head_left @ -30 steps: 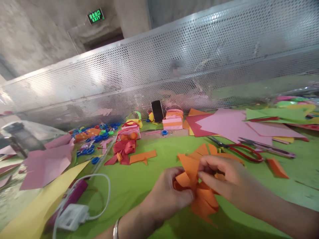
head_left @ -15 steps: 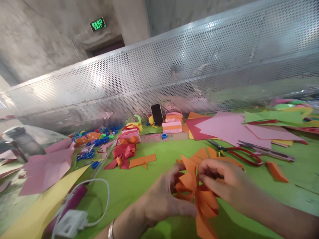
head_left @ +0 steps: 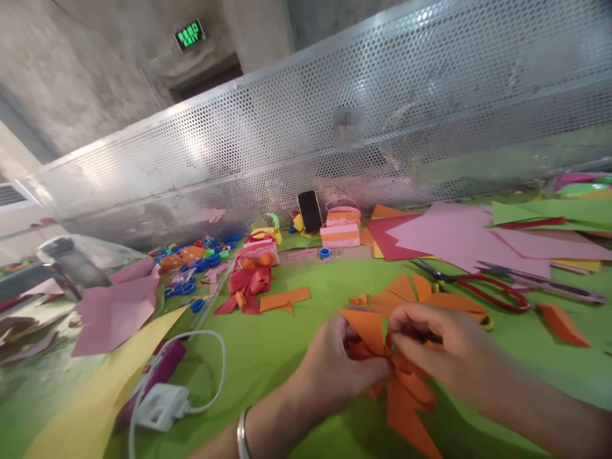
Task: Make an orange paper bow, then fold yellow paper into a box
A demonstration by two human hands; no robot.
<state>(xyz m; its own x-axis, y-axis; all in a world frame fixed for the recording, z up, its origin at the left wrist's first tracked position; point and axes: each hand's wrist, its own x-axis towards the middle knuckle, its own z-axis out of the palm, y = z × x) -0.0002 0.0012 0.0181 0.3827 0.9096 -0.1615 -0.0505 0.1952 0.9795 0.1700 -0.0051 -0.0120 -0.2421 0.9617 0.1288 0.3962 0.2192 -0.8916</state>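
An orange paper flower point(head_left: 411, 386) with several pointed, folded petals is held between both hands just above the green tabletop. My left hand point(head_left: 342, 363) grips it from the left, thumb across its front and fingers behind a petal. On the other side, my right hand point(head_left: 442, 338) is closed, its thumb and fingertips pinched near the flower's centre; whatever fine part lies between them is hidden. Loose orange paper pieces point(head_left: 396, 294) lie just beyond the hands. To the right of these are scissors with red handles point(head_left: 497, 293).
Pink paper sheets point(head_left: 459, 236) spread at the back right. A phone point(head_left: 310, 211) leans against the perforated metal screen point(head_left: 268, 127). Small paper baskets point(head_left: 340, 231) stand near it. At left are a white charger point(head_left: 162, 407) with its cable, yellow paper point(head_left: 95, 398) and a bottle point(head_left: 79, 268).
My left thumb has shifted up to the flower's centre, and the left fingers have closed more around the petals. The whole scene has slid slightly right in view.
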